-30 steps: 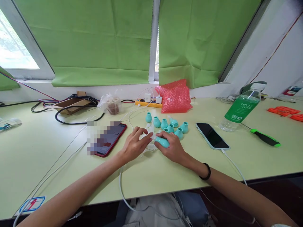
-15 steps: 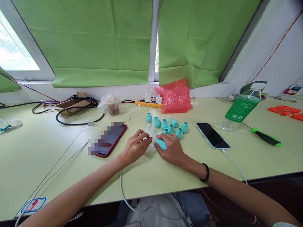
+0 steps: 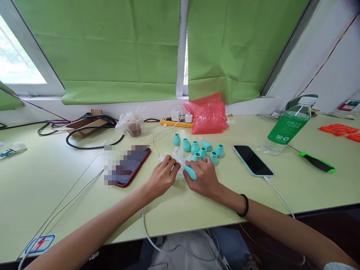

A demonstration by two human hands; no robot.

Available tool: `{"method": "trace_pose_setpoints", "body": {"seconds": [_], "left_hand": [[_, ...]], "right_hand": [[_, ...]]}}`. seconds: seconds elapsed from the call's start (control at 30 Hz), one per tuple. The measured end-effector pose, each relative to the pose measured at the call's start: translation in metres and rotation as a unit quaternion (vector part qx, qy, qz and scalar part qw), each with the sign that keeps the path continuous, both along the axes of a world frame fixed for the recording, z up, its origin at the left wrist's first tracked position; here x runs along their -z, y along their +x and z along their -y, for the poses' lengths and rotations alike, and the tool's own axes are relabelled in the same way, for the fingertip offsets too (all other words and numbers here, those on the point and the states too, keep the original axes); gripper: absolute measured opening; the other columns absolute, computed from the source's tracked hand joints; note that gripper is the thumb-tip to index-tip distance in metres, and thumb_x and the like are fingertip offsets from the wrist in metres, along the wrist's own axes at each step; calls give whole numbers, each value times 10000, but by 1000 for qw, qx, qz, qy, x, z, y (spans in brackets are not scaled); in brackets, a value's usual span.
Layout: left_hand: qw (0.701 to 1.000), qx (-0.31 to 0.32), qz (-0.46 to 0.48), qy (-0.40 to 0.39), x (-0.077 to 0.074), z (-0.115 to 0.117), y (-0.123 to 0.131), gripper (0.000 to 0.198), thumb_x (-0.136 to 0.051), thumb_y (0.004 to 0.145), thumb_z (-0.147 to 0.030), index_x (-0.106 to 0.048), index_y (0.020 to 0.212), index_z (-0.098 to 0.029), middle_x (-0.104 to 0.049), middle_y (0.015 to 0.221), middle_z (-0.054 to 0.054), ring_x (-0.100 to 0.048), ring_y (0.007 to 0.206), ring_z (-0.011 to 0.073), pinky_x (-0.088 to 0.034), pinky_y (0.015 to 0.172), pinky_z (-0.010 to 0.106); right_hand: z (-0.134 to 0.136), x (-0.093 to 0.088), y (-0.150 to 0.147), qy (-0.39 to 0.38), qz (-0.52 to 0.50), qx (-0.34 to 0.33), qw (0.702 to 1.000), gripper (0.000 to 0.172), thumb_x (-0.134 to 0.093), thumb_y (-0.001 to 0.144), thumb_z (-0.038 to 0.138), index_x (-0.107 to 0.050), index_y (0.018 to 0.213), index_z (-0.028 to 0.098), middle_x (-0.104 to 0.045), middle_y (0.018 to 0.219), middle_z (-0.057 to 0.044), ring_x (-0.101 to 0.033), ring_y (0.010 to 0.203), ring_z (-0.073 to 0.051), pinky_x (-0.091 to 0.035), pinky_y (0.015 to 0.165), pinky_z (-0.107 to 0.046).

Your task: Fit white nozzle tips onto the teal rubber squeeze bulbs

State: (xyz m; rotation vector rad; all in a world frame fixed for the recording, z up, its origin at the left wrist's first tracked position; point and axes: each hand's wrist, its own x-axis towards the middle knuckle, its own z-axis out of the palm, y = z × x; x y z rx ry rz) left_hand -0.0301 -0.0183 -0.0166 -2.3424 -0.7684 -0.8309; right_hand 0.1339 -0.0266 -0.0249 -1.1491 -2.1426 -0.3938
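Observation:
My right hand (image 3: pixel 203 177) is closed round a teal rubber bulb (image 3: pixel 190 172), held low over the pale green table (image 3: pixel 56 176). My left hand (image 3: pixel 163 176) pinches a small clear plastic piece (image 3: pixel 176 162) against the bulb's end, fingers curled. Several more teal bulbs (image 3: pixel 197 147) stand in a cluster just beyond my hands. A few clear plastic pieces lie under and beside my fingers.
A red-cased phone (image 3: pixel 129 165) lies left of my hands, a teal-cased phone (image 3: pixel 252 160) with a white cable to the right. Further off are a green-labelled water bottle (image 3: pixel 287 129), a green-handled screwdriver (image 3: pixel 316 163), pink bubble wrap (image 3: pixel 208 114), a power strip (image 3: pixel 176 122), black cables (image 3: pixel 84 131).
My left hand's fingers have curled in from spread to a pinch on the clear piece. Both hands shifted slightly away from me, towards the bulb cluster.

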Motion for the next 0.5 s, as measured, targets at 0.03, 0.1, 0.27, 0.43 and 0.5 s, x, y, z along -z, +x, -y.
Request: {"method": "trace_pose_setpoints", "body": {"seconds": [0.03, 0.1, 0.27, 0.43, 0.5], "left_hand": [[1000, -10, -20, 13, 0, 1, 0, 188, -339, 809, -85, -525, 809, -113, -519, 699, 83, -445, 727, 182, -428, 556, 287], [999, -21, -43, 24, -1, 2, 1, 181, -343, 801, -77, -519, 779, -106, -511, 682, 84, -440, 714, 188, -425, 558, 293], [1000, -5, 0, 1, 1, -5, 3, 132, -406, 785, -109, -513, 707, -112, -515, 649, 71, -443, 702, 175, -422, 541, 272], [993, 64, 94, -13, -1, -9, 1, 78, -457, 756, -107, -502, 697, -131, -542, 651, 51, -441, 662, 136, -425, 559, 257], [986, 79, 147, -26, -2, -10, -1, 52, -483, 744, -113, -506, 702, -136, -554, 662, 43, -440, 661, 127, -425, 581, 258]], "right_hand": [[0, 0, 0, 1, 1, 1, 1000, 186, -424, 755, 251, -546, 857, 153, -637, 673, -42, -532, 638, -184, -235, 644, -343], [0, 1, 0, 3, 3, 1, 1000, 187, -427, 752, 247, -547, 860, 152, -638, 667, -41, -531, 631, -183, -235, 645, -346], [0, 0, -3, -32, -36, 1, 999, 151, -465, 721, 250, -548, 810, 161, -644, 695, -40, -554, 625, -182, -267, 648, -344], [-8, -5, 2, -124, -144, 12, 982, 127, -521, 684, 279, -516, 763, 180, -643, 794, -33, -572, 678, -193, -349, 664, -337], [-12, -8, 7, -151, -193, 8, 969, 136, -521, 690, 296, -503, 770, 187, -636, 801, -34, -575, 678, -189, -383, 656, -334]]}}
